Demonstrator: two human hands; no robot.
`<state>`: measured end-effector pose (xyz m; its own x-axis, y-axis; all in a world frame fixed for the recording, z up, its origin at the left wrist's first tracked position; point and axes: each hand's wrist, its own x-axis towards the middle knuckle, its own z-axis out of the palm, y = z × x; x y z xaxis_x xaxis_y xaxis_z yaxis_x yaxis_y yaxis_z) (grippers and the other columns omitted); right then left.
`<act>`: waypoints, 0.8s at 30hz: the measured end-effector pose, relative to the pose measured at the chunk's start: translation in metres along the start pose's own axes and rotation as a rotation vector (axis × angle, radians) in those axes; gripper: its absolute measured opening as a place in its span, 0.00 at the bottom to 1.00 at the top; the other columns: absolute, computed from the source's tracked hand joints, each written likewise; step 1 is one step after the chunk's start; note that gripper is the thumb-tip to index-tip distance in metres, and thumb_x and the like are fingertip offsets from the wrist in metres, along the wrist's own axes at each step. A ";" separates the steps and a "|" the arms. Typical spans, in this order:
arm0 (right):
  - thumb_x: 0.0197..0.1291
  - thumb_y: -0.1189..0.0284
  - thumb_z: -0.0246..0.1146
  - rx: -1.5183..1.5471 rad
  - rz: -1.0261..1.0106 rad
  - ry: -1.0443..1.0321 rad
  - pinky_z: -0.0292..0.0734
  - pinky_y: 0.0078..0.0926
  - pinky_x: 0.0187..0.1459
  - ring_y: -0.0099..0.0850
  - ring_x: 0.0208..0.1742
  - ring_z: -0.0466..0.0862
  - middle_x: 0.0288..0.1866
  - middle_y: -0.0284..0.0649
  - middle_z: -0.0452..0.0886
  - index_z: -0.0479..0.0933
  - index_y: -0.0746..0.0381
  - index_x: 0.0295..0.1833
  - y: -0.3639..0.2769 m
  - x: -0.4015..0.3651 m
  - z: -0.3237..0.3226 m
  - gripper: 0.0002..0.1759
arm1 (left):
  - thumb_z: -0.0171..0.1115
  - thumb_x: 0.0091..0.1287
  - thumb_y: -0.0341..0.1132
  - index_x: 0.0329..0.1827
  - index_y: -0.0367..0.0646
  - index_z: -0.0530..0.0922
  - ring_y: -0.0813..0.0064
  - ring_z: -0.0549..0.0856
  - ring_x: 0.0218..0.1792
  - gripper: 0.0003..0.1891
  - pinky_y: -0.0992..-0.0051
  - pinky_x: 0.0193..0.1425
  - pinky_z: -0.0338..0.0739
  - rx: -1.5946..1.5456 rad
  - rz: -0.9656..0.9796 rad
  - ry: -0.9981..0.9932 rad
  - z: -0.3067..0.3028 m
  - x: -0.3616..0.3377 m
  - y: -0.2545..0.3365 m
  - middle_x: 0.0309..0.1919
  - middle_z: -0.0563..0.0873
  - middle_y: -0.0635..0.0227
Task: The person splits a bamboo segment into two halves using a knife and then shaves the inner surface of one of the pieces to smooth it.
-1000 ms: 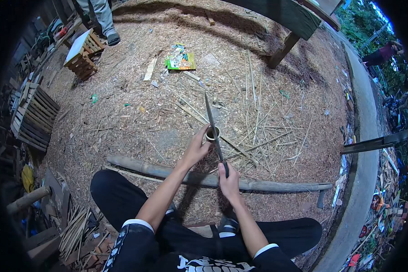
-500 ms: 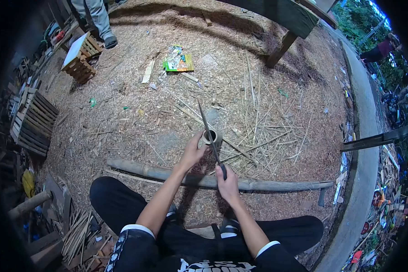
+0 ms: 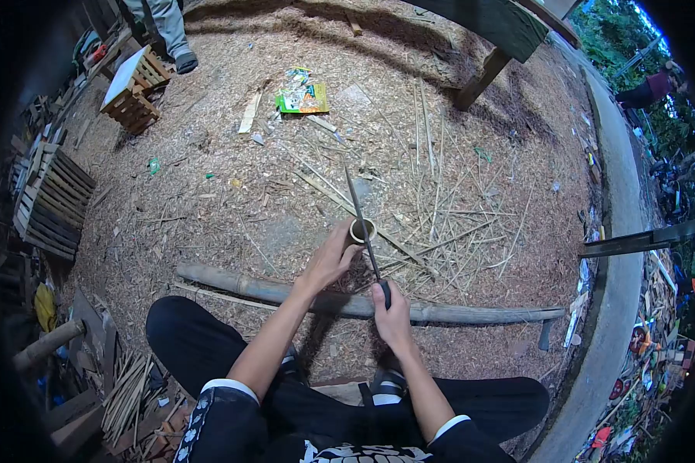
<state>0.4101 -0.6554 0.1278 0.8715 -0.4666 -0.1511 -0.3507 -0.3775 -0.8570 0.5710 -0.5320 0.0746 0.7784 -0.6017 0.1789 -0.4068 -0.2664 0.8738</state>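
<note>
My left hand (image 3: 330, 258) is closed round the side of a short hollow bamboo piece (image 3: 371, 229), whose round open end faces up. In my right hand (image 3: 393, 312) is the black handle of a long, dark-bladed knife (image 3: 356, 202). The blade slants up and away to the left, lying across the bamboo's open end. Beneath my forearms a long bamboo pole (image 3: 455, 315) lies across the ground. Thin bamboo strips (image 3: 463, 243) are scattered just beyond my hands.
Slatted wooden crates (image 3: 60, 202) stand at the left, near a small white-topped wooden stand (image 3: 128, 81). A person's leg (image 3: 168, 31) shows at the top left. Green and yellow packets (image 3: 301, 98) lie ahead. A wooden table leg (image 3: 483, 79) and a concrete kerb (image 3: 622, 193) are at the right.
The bamboo piece has tipped so its round opening shows more fully. My left hand has shifted slightly down, and the knife has moved a little to the right.
</note>
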 end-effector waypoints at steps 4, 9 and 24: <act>0.74 0.51 0.59 0.026 -0.001 -0.013 0.75 0.42 0.37 0.47 0.31 0.83 0.28 0.52 0.80 0.77 0.67 0.44 -0.003 0.002 -0.005 0.25 | 0.61 0.71 0.29 0.74 0.36 0.63 0.42 0.75 0.67 0.30 0.57 0.72 0.70 -0.023 -0.002 0.056 0.006 0.004 -0.001 0.64 0.76 0.43; 0.74 0.54 0.59 0.132 -0.062 0.031 0.73 0.36 0.34 0.36 0.26 0.75 0.24 0.45 0.75 0.76 0.67 0.43 -0.017 -0.006 -0.012 0.23 | 0.63 0.69 0.29 0.73 0.34 0.66 0.47 0.77 0.68 0.30 0.58 0.73 0.70 -0.009 -0.056 0.060 0.003 0.006 -0.002 0.65 0.78 0.44; 0.75 0.50 0.57 0.047 -0.005 -0.017 0.75 0.41 0.37 0.45 0.29 0.80 0.27 0.50 0.79 0.76 0.68 0.42 0.010 0.007 0.008 0.27 | 0.61 0.74 0.32 0.76 0.34 0.64 0.48 0.77 0.68 0.29 0.60 0.72 0.71 -0.222 -0.096 0.028 0.006 0.000 -0.018 0.66 0.78 0.43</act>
<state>0.4151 -0.6564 0.1142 0.8792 -0.4506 -0.1549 -0.3302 -0.3417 -0.8799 0.5756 -0.5318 0.0561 0.8226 -0.5597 0.1000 -0.2175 -0.1472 0.9649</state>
